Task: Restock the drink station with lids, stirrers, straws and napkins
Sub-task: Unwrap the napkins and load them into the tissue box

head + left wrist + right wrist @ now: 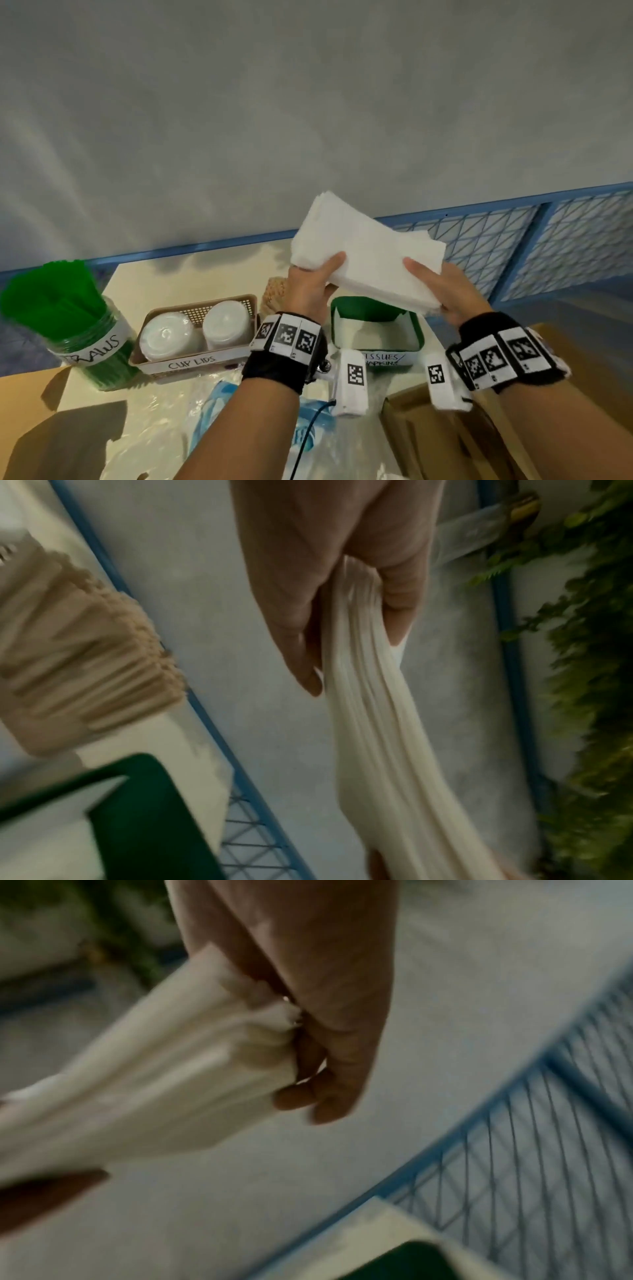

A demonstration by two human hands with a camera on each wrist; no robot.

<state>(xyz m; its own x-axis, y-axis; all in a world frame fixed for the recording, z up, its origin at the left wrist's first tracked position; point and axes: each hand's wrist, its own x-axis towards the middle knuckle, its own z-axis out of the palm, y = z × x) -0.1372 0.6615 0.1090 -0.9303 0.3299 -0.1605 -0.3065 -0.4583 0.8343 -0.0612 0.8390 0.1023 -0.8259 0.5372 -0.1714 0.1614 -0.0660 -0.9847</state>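
left hand (308, 287) – raised, grip pinched closed | right hand (445, 291) – raised, grip pinched closed

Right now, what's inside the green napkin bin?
The green plastic napkin bin holds a low layer of white napkins. Its far end is covered by the held white napkin stack.

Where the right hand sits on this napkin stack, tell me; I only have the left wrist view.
Observer: The right hand grips the right end of the napkin stack, thumb on top.
Operator: Report what's written on the green tray.
Observer: The green tray below the stack is labelled tissues/napkins.
Operator: Give me the lids' status.
Observer: Two stacks of cup lids stand in the tan basket, left of the left hand.
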